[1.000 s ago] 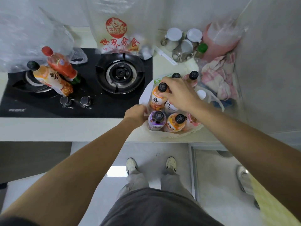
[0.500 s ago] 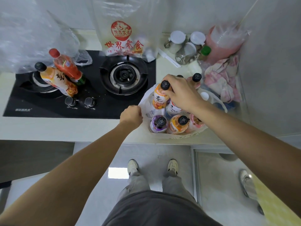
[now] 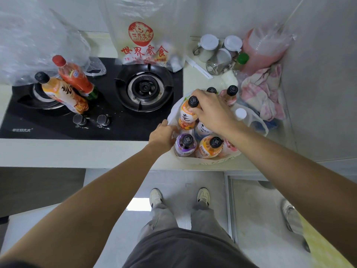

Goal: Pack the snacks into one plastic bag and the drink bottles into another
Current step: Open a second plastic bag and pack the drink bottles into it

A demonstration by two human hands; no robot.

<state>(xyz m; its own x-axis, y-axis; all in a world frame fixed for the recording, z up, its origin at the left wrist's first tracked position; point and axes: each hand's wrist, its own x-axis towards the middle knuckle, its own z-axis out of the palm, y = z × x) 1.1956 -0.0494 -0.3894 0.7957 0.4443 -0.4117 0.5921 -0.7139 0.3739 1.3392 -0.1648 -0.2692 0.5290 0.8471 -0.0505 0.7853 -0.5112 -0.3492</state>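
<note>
Countertop beside gas hob (image 3: pixel 92 105): left hand (image 3: pixel 163 135) pinches white bag (image 3: pixel 173 113) rim open; right hand (image 3: pixel 210 111) grips orange bottle (image 3: pixel 188 115), seating it w/ others.

Landmark: the stove (image 3: pixel 123 128). On its left burner two bottles (image 3: pixel 65 89) lean together. Behind the stove stands a printed bag (image 3: pixel 143 41). Right of the stove, on the counter, an open bag (image 3: pixel 173 113) holds upright bottles (image 3: pixel 209 147). Behind that bag stand jars (image 3: pixel 209 47); a cloth (image 3: pixel 264 93) lies right of it.
</note>
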